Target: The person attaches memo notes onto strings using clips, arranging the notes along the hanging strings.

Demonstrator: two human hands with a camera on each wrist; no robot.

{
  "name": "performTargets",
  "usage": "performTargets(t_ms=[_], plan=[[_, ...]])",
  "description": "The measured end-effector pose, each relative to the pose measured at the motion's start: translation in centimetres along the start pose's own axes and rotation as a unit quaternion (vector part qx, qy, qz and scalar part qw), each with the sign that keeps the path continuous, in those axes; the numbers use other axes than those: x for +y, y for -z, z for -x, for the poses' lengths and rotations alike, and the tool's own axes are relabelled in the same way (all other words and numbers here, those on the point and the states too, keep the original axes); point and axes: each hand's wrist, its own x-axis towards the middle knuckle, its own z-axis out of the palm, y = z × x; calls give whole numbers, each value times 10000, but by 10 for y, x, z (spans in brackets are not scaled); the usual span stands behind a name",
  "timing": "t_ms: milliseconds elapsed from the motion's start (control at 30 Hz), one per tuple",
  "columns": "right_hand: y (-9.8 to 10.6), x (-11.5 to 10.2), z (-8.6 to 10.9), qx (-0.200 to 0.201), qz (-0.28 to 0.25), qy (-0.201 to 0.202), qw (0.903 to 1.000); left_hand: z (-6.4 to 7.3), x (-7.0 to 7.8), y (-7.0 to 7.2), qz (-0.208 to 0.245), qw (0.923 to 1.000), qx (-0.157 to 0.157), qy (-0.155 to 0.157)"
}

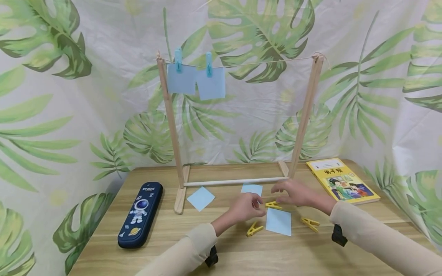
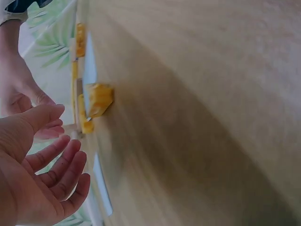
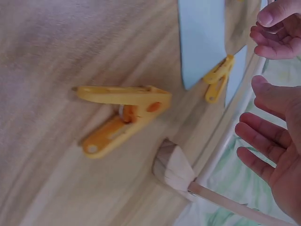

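Above the table my left hand [image 1: 244, 207] hovers with loosely curled fingers, holding nothing. My right hand [image 1: 294, 193] is opposite it, fingers relaxed, also holding nothing. Below and between them lies a yellow clothespin [image 1: 274, 205], at the top edge of a light blue paper square [image 1: 278, 223]. A second clothespin [image 1: 253, 230] rests left of that square, and a third [image 1: 308, 221] to its right, large in the right wrist view. Another blue square [image 1: 251, 188] is partly hidden behind the left hand. Farther left a blue square [image 1: 201, 198] lies turned like a diamond.
A wooden frame [image 1: 172, 130] carries a string [image 1: 262, 62] across its top. Two blue squares [image 1: 211, 86] hang from it at the left under light blue clothespins [image 1: 208, 64]. A dark blue pencil case [image 1: 140, 214] lies left, a yellow book [image 1: 342, 180] right.
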Motion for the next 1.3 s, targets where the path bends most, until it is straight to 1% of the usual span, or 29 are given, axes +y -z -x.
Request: performTargets(t_ms=[133, 267, 400, 567, 700, 800, 933, 1100, 1300], plan=[[-9, 6, 3, -65, -189, -89, 9998, -2, -1, -9, -176, 9998, -98, 31], [-15, 10, 5, -143, -127, -146, 9997, -4, -2, -16, -491, 9987, -106, -18], [-21, 13, 7, -242, -92, -201, 9995, -6, -3, -19, -581, 9982, -103, -113], [-27, 17, 10, -257, -127, -287, 9992, -11, -4, -19, -678, 9972, -143, -277], [-31, 20, 12, -249, -261, -381, 9986, -13, -6, -19, -721, 9967, -212, -303], [-34, 24, 14, -119, -363, -394, 9985, -15, -6, -19, -810, 9957, -277, -365], [-36, 29, 15, 166, -342, -393, 9985, -19, -5, -18, -982, 9930, -367, -545], [-34, 35, 13, 283, -422, -463, 9976, -23, 0, -17, -1079, 9917, -449, -539], [-31, 39, 9, 228, -514, -673, 9961, -27, 6, -18, -1044, 9929, -443, -346]])
